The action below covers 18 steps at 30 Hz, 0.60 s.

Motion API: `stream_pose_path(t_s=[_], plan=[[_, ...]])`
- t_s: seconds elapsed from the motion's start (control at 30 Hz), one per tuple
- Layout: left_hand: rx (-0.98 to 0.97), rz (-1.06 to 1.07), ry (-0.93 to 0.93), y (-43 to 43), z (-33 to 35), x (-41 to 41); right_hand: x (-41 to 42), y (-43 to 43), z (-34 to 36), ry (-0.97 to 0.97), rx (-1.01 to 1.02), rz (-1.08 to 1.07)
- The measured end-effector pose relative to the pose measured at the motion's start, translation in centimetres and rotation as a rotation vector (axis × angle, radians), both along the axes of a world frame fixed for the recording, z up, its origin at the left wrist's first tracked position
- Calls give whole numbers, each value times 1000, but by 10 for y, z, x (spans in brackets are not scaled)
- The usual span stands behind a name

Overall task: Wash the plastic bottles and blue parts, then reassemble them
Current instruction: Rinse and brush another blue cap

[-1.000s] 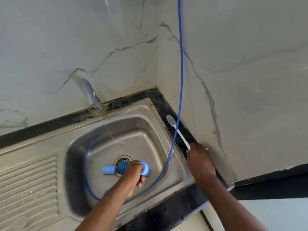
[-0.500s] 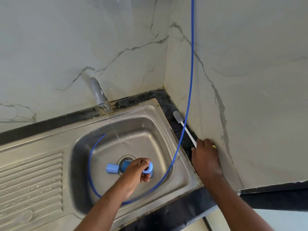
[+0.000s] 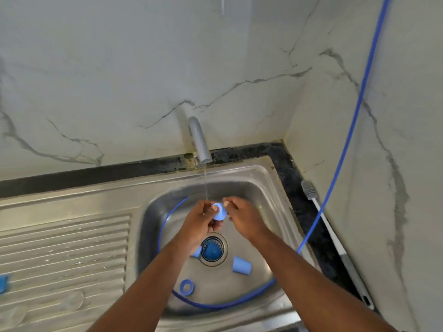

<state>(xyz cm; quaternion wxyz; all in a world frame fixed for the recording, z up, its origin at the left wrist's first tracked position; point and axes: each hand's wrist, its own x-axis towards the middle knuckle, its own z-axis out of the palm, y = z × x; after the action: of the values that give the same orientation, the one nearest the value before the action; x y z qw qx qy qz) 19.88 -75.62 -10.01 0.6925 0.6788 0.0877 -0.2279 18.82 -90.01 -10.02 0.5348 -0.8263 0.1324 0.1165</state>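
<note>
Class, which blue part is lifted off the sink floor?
The cap held by the left hand and right hand under the tap; the cup and ring lie on the sink floor.

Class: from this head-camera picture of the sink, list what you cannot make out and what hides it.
All in the head view.
Underside of the held blue part, covered by the left hand.
Whether the right hand grips it or just touches: fingers face away.
The small blue piece by the drain, half under the left forearm.
The blue object, cut by the left edge.
The blue hose, its source beyond the top edge.
</note>
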Motion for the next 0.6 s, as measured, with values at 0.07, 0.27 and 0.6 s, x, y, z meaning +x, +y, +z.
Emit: stream_pose_path(t_s=[0.07, 0.27, 0.6], plan=[[53, -12, -41, 9, 1, 19, 23, 15, 1, 81, 258, -84], [-14, 109, -58, 26, 13, 55, 54, 32, 20, 121, 531, -190], [-54, 61, -75, 35, 8, 68, 69, 30, 25, 127, 353, -119]])
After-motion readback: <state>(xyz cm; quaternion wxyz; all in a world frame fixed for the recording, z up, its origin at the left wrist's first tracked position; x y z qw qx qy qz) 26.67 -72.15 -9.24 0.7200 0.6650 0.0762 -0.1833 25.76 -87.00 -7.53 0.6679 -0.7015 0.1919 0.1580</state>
